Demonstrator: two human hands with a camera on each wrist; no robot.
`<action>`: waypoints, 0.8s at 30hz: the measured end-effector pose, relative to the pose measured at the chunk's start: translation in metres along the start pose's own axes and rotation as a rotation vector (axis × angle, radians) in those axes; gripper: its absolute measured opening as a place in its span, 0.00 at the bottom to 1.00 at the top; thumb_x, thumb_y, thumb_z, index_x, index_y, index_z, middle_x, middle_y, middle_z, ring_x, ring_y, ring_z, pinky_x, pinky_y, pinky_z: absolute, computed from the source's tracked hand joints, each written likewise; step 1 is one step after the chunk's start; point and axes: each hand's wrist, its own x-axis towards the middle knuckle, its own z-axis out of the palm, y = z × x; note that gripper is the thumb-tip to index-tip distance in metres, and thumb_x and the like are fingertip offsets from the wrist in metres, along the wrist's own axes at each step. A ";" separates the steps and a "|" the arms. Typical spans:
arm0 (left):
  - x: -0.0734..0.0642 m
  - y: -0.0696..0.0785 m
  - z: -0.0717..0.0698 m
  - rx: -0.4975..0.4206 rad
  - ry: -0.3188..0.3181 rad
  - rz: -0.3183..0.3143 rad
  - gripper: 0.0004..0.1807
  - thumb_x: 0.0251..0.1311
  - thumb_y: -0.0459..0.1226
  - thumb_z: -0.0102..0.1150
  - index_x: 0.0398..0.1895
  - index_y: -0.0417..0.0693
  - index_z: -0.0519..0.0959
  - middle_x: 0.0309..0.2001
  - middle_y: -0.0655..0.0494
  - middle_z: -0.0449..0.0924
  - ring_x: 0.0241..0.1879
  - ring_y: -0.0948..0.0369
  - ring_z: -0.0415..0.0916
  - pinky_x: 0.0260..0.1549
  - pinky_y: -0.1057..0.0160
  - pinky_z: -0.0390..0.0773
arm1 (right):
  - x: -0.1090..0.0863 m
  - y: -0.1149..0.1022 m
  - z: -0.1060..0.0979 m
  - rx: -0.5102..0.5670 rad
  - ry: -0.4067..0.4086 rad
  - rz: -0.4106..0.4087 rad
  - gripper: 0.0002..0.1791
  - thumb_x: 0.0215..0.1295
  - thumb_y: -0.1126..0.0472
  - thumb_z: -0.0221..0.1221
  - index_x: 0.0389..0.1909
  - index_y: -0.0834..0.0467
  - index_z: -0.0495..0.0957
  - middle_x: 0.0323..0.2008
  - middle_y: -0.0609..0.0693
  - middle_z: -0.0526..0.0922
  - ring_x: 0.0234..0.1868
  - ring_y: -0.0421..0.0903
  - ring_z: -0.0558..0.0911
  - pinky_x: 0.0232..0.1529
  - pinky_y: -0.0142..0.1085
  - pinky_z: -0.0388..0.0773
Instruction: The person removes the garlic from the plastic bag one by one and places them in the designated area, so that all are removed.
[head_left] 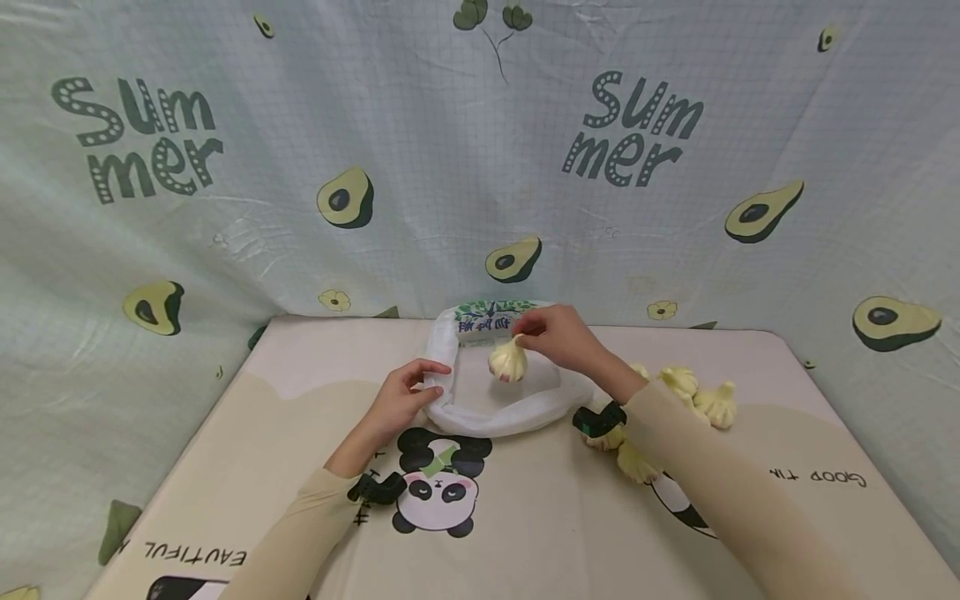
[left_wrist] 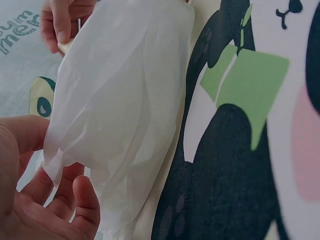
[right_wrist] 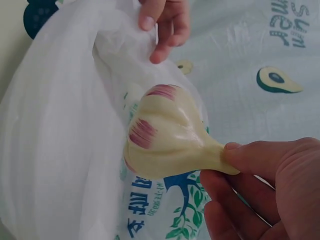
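By its stem, the right hand [head_left: 562, 335] pinches a pale garlic bulb [head_left: 508, 361] with purple streaks [right_wrist: 143, 133]. The bulb hangs over the mouth of a white plastic bag [head_left: 517, 419], whose rim is folded into a wide ring. Green leaves and blue lettering mark the bag's far inner side. At the bag's left edge, the left hand [head_left: 397, 398] holds the rim between thumb and fingers. In the left wrist view, thin plastic [left_wrist: 120, 115] runs up from those fingers and partly covers the right hand's bulb.
Several more garlic bulbs [head_left: 716, 406] lie in a group right of the bag, partly hidden behind the right forearm. The table [head_left: 540, 517] has a printed panda cover. A cloth with avocado prints [head_left: 435, 158] hangs behind its far edge.
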 end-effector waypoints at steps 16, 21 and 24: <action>0.006 -0.024 -0.002 -0.020 0.037 0.025 0.15 0.64 0.26 0.59 0.54 0.37 0.79 0.58 0.43 0.76 0.53 0.49 0.67 0.48 0.58 0.70 | -0.059 0.018 -0.048 0.074 0.060 0.014 0.09 0.67 0.60 0.64 0.45 0.58 0.86 0.41 0.50 0.86 0.44 0.48 0.83 0.46 0.44 0.80; 0.007 -0.024 -0.003 -0.008 0.041 0.019 0.16 0.63 0.27 0.60 0.54 0.38 0.79 0.59 0.43 0.76 0.54 0.48 0.67 0.49 0.56 0.69 | -0.081 0.024 -0.068 0.047 0.077 0.018 0.10 0.68 0.58 0.64 0.46 0.58 0.85 0.43 0.51 0.86 0.44 0.47 0.83 0.45 0.39 0.80; 0.006 -0.025 -0.003 -0.012 0.043 0.018 0.15 0.63 0.27 0.61 0.54 0.38 0.79 0.59 0.43 0.76 0.56 0.49 0.67 0.49 0.56 0.69 | -0.095 0.026 -0.080 0.013 0.081 0.013 0.11 0.68 0.56 0.63 0.46 0.58 0.85 0.42 0.50 0.86 0.44 0.47 0.83 0.43 0.36 0.79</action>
